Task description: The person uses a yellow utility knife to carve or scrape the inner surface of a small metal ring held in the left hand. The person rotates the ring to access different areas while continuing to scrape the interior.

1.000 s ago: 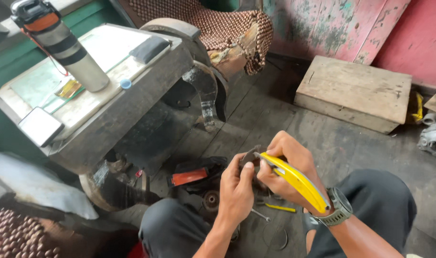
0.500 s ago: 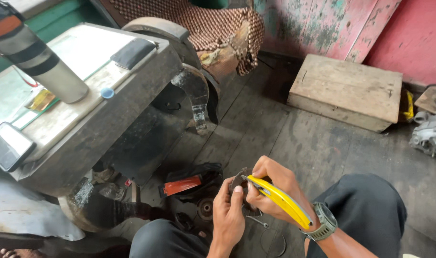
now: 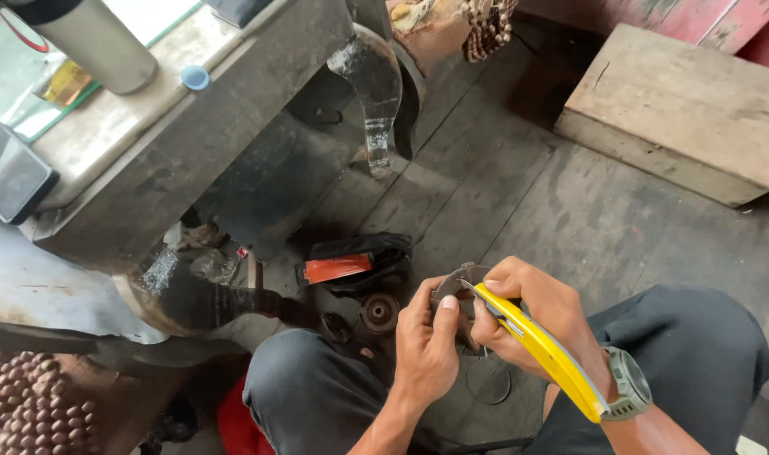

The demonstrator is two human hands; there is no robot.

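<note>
**Blade close to thumb, small part held in mid-air**

Person sits low on the wooden floor [image 3: 519, 194], knees apart, both hands working between them. Left hand [image 3: 426, 350] pinches a small dark, roundish metal part [image 3: 453, 285], thumb on top, fingers clenched around it. Right hand [image 3: 540, 316] grips a yellow-handled utility knife [image 3: 540, 350], fingers wrapped tight, tip set against the part's upper edge.

Risks as judged from this view:
- Knife tip sits just beside the left thumb. If the blade skids off hard metal, it likely runs into the thumb or fingers.
- Part is unsupported, held over the lap, not on the worktop [image 3: 131, 160]. A slip could carry the blade down towards the thighs.
- Loose grip plus prying force: part may pop out and drop among the floor clutter, namely a round disc piece [image 3: 379, 312], a thin ring [image 3: 488, 381] and a black-and-orange item [image 3: 351, 265].
- Exact blade extension cannot be told; it is mostly hidden by the hands.
</note>
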